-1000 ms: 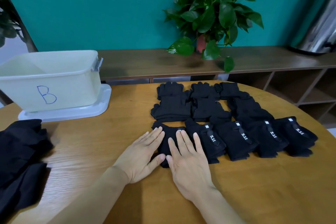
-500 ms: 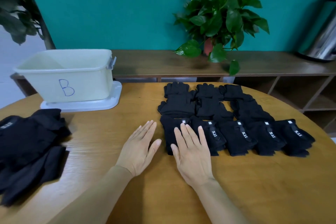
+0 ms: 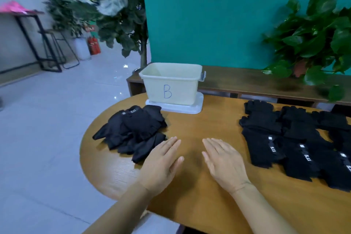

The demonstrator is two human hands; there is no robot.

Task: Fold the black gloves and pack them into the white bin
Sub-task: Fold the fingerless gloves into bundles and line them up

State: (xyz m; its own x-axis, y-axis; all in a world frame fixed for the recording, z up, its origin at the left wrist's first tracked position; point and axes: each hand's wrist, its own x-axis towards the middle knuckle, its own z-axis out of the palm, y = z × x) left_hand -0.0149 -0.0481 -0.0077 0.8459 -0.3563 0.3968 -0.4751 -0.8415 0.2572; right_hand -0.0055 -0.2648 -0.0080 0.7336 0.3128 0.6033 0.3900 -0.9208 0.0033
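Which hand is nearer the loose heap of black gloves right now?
Left. The left hand lies flat with its fingertips at the loose heap of black gloves; the right hand rests on bare table, further right.

One white bin (image 3: 171, 83), one loose heap of gloves (image 3: 133, 131), one laid-out spread of gloves (image 3: 296, 138), two hands: left hand (image 3: 161, 165), right hand (image 3: 225, 165).

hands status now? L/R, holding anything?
Left hand: open, fingers straight, holding nothing, beside the glove pile.
Right hand: open, fingers straight, holding nothing, over bare table.
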